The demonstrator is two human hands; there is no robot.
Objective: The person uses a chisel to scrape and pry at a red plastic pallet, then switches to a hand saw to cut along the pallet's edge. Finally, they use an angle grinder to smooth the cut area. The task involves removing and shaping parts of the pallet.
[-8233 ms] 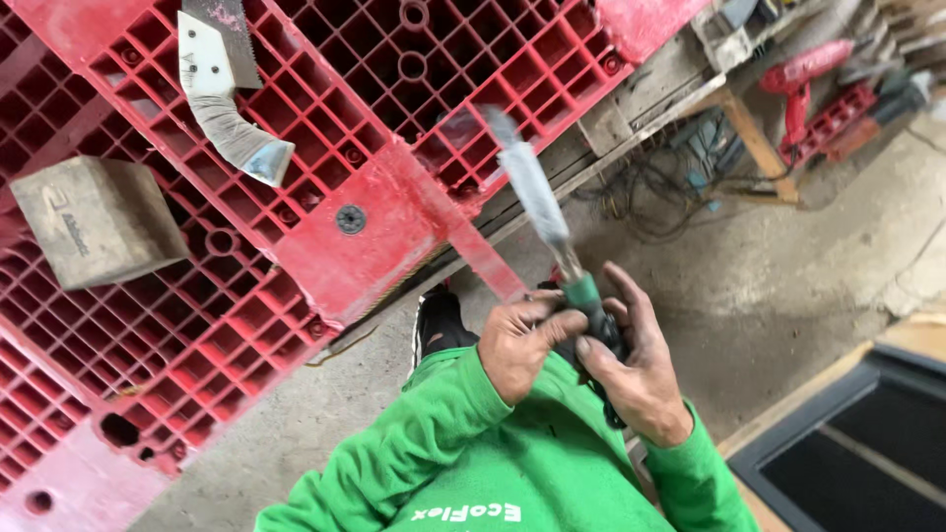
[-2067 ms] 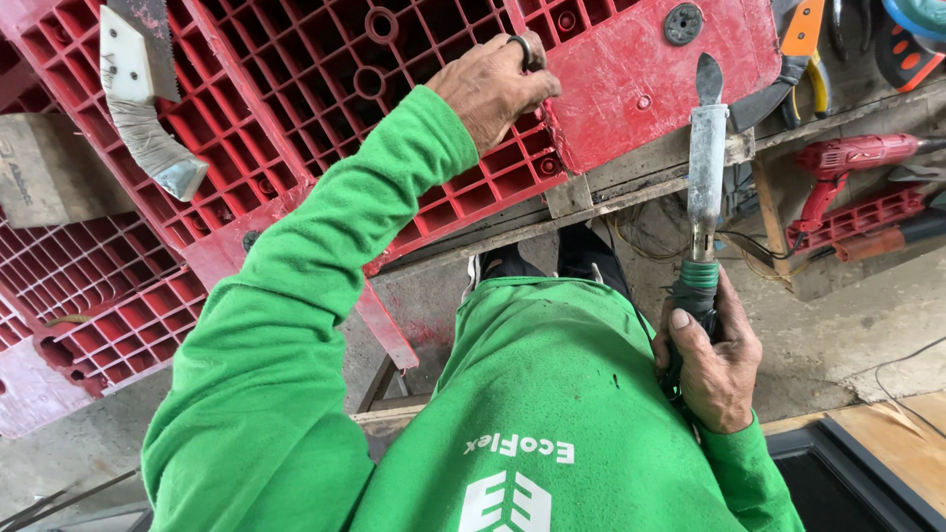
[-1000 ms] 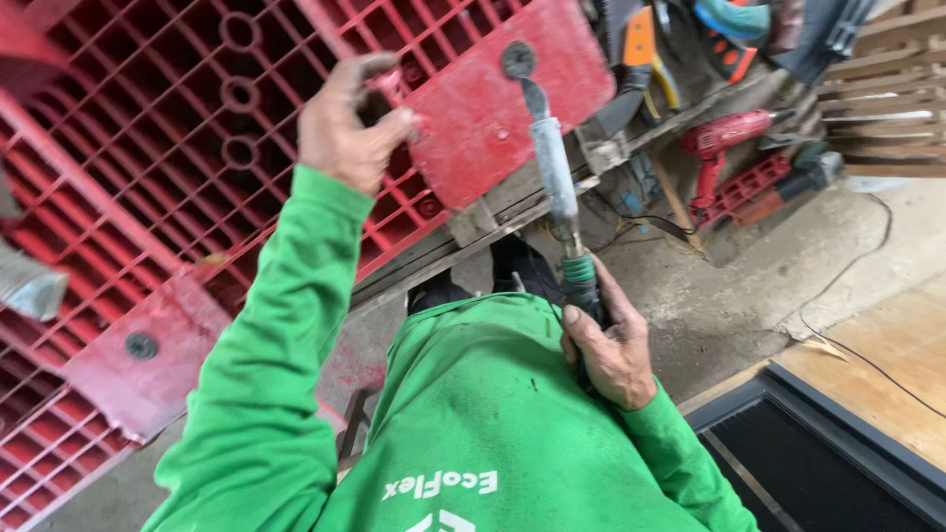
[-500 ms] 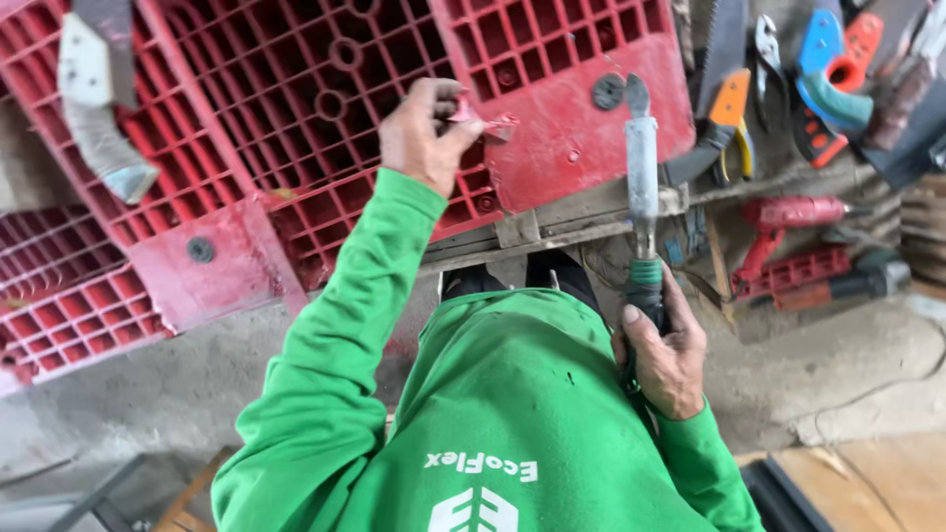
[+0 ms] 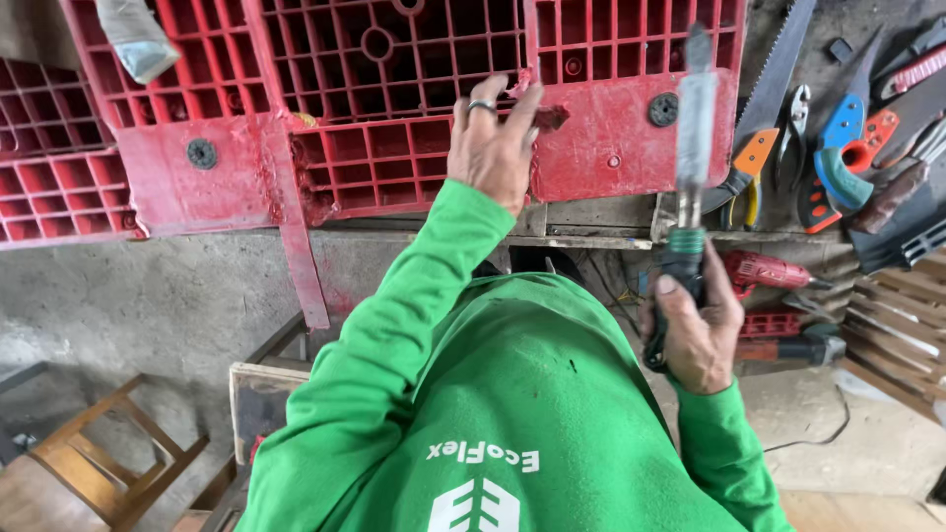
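Two bare hands at a red plastic pallet (image 5: 394, 148). Left hand (image 5: 493, 143) lies on the grid with fingers spread, fingertips touching a broken red fragment (image 5: 549, 117). Right hand (image 5: 695, 330), fingers wrapped tight, grips a green-collared soldering iron (image 5: 690, 177) upright, tip near a black bolt washer (image 5: 663, 108). Farther right: handsaw (image 5: 774, 84), pliers (image 5: 788, 123).

Two hands: the left hand (image 5: 496, 148) and the right hand (image 5: 695, 330). One soldering-iron-like tool (image 5: 690, 167) in the right hand. One red plastic pallet (image 5: 394, 99) under the left hand, with two round black bolt heads (image 5: 202, 153) (one left of that hand, one right). One handsaw (image 5: 769, 99), one red power drill (image 5: 774, 271), one wooden stool (image 5: 108, 463).
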